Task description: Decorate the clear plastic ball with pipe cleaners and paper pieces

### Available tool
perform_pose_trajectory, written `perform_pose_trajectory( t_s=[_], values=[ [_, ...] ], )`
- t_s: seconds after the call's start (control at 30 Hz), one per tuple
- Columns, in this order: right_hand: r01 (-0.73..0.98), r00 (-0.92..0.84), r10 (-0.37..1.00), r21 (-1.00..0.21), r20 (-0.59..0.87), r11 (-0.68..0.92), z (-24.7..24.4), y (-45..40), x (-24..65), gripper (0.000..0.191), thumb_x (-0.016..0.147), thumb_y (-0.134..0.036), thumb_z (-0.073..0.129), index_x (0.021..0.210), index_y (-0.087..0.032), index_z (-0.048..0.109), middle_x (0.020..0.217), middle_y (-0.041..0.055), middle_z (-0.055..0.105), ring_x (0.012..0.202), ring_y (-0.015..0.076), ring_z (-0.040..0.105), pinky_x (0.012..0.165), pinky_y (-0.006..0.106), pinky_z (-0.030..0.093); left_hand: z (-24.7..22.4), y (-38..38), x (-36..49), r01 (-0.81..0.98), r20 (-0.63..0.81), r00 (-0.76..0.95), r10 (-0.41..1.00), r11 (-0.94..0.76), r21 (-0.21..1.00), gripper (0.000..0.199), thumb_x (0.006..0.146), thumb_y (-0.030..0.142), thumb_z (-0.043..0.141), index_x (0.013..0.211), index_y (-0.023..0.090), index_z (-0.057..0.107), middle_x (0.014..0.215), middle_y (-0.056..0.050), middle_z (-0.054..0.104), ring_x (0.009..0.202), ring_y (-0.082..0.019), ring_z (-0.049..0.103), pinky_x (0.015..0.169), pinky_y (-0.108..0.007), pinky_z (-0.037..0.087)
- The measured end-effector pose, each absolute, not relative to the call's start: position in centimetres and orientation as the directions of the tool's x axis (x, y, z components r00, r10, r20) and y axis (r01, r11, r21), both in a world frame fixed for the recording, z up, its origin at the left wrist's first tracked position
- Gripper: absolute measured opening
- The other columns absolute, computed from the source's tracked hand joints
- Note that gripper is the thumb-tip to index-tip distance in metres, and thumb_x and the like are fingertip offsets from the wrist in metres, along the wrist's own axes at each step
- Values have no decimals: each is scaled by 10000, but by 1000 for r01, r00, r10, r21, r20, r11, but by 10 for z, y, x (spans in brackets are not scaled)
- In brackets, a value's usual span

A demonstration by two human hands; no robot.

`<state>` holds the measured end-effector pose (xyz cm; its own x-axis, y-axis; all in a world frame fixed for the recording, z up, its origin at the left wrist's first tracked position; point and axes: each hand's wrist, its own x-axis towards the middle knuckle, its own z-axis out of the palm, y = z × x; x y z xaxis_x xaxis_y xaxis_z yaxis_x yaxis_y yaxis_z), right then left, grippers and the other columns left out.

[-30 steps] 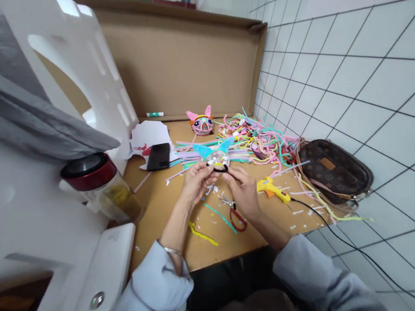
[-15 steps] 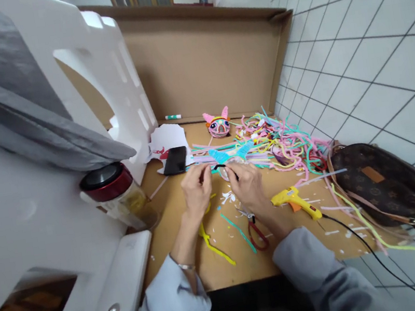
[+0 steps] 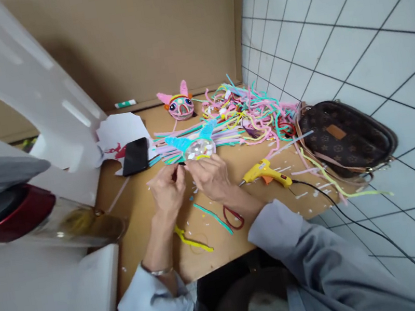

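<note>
My left hand is closed in a pinch on a short black pipe cleaner. My right hand pinches the same piece from the other side, fingertips almost touching. Just beyond the hands lies a clear round piece with blue ears, resting on a spread of pastel pipe cleaners. Below my right wrist show the red handles of scissors, their blades hidden. A teal pipe cleaner and a bent yellow pipe cleaner lie nearer to me.
To the right are a yellow glue gun with a black cord and a brown handbag. Behind sit a pink-eared animal head and a tangled pipe-cleaner pile. A phone, white paper and a red-lidded jar stand left.
The view has tilted down and swung right, so the scene sits further left. My hands have drawn closer together, and less of the black pipe cleaner shows between them.
</note>
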<state>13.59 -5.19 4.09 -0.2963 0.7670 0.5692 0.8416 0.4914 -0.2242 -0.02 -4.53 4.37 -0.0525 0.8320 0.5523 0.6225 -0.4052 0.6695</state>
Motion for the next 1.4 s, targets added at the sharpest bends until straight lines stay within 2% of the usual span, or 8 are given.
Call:
perform_pose_trajectory(
  t_s=[0.33,0.53,0.77,0.87,0.93,1.07,1.13,1.4],
  values=[
    [835,-215,809,-327,548,443,43,-54,135,298,988,-206,398,937,-171,690,705,70,683,700,186,585,712,305,353,43,-40,6,-112,54,-76,996,-62,992,237,707,339,681,594,166,563,510,44,500,381,-42,317,388,-192,241],
    [647,69,838,-663,541,375,49,-42,158,201,908,-270,501,838,-213,681,707,9,688,625,150,575,609,251,369,48,-42,-1,102,398,-156,904,-386,917,263,792,398,691,921,168,700,776,-23,689,535,-83,543,497,-199,442],
    [454,-2,898,-799,441,394,48,-38,153,182,885,-273,535,821,-192,685,684,-21,640,618,120,548,598,228,405,39,-41,-8,495,758,222,614,-740,455,175,910,220,579,930,205,753,979,-56,771,883,-164,717,817,-294,567],
    [524,-104,906,-752,410,400,59,-58,160,279,962,-301,459,995,-155,694,722,-1,645,643,131,563,626,244,434,36,-38,-9,507,793,197,577,-752,421,127,887,218,633,901,200,758,897,-38,780,826,-165,730,812,-288,574],
    [729,-98,866,-557,491,398,63,-81,177,345,980,-332,466,1205,-129,631,944,69,684,877,187,605,823,307,455,36,-37,-9,511,808,162,567,-748,423,111,874,225,653,881,202,762,875,-32,781,809,-170,732,802,-289,578],
    [969,234,932,-145,276,-201,49,-127,233,351,930,-323,572,1176,-78,622,1114,199,656,1015,305,566,877,417,412,40,-41,-4,514,820,60,569,-722,464,93,853,236,684,896,214,764,878,-18,780,797,-171,728,775,-285,580],
    [965,261,951,-37,163,-259,36,-138,260,347,939,-339,556,1136,-64,636,1094,219,653,1007,317,569,858,414,411,41,-43,-1,500,808,35,588,-710,496,109,850,250,688,925,224,762,904,-20,777,811,-177,724,774,-290,580],
    [962,169,979,-234,112,-140,10,-133,293,220,930,-156,509,1058,-117,684,1017,135,659,984,237,577,883,313,423,28,-39,5,475,745,39,666,-668,573,181,875,318,628,935,203,754,961,-68,772,882,-209,722,852,-357,573]
  ],
)
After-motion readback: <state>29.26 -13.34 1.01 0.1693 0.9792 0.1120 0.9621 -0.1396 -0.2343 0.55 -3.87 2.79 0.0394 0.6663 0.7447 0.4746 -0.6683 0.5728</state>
